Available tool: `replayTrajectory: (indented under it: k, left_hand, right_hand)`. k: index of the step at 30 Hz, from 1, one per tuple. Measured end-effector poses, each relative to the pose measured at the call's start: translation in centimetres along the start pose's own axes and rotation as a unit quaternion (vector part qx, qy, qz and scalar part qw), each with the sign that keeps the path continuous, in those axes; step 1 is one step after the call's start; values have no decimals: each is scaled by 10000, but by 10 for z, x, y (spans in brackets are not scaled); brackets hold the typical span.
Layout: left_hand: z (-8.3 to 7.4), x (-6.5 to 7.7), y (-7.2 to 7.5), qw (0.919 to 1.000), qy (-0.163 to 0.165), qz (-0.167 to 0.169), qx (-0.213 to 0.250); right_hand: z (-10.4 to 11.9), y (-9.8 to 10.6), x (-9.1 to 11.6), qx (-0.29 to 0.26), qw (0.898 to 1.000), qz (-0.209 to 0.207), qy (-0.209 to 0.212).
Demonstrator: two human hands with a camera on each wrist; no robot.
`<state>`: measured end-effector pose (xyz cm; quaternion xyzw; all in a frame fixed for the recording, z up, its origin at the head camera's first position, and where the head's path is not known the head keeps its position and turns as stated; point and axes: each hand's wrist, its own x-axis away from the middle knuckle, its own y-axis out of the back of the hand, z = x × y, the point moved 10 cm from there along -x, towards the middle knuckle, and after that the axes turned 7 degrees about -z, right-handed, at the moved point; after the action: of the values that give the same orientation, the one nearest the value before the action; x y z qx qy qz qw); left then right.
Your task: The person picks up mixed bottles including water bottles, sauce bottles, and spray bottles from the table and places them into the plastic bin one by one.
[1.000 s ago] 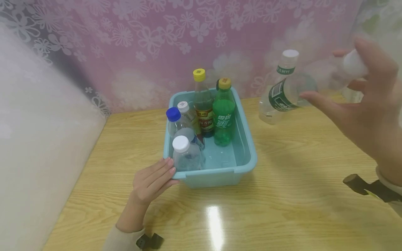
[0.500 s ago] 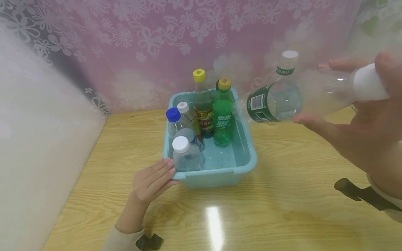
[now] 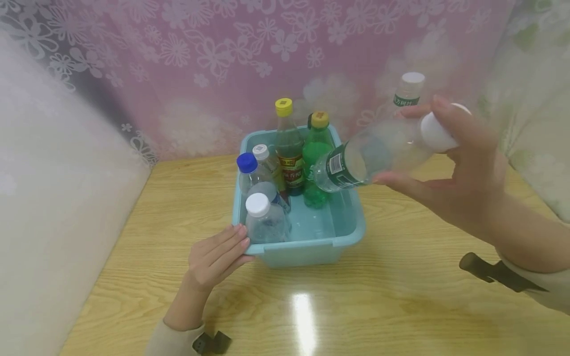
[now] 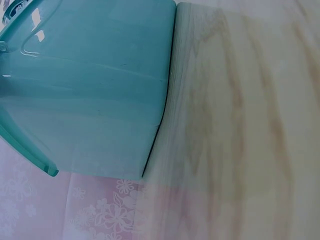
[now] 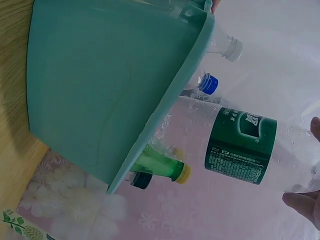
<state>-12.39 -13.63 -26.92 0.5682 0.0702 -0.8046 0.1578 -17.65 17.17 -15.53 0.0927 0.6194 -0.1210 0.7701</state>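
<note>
In the head view my left hand (image 3: 218, 257) rests its outstretched fingers on the near left corner of a light blue plastic bin (image 3: 298, 257). My right hand (image 3: 467, 178) grips a clear plastic bottle (image 3: 378, 151) near its white cap. This bottle has a green label and is tilted, its base pointing down left over the bin's right side, overlapping a green soda bottle (image 3: 317, 141). Also in the bin stand a yellow-capped sauce bottle (image 3: 289, 143), a blue-capped bottle (image 3: 247, 163) and a white-capped clear bottle (image 3: 264, 222). In the right wrist view the held bottle's label (image 5: 241, 145) faces the camera.
Behind the right hand another white-capped bottle (image 3: 409, 89) with a green neck band stands on the table, mostly hidden. A smaller white-capped bottle (image 3: 261, 152) and a dark cap show in the bin. The wood-grain table (image 3: 401, 296) meets a pink floral backdrop (image 3: 222, 99).
My right hand has carried the clear bottle leftward from the right side until its base is over the bin. The left hand and bin have stayed in place.
</note>
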Motion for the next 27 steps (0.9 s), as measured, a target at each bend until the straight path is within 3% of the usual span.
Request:
replayTrajectory:
  k: [7, 11, 18, 27]
  left_hand:
    - [0, 1, 0, 10000, 0, -1, -1]
    - [0, 0, 1, 10000, 26, -8, -19]
    - [0, -1, 0, 10000, 33, -78, 20]
    - [0, 1, 0, 9999, 90, -95, 24]
  right_hand:
    - [15, -19, 3, 643, 9963, 254, 519]
    - [22, -39, -1, 1073, 9894, 713, 676]
    - [14, -65, 0, 1536, 9697, 1860, 386]
    - [-7, -88, 13, 1943, 9448, 2628, 226]
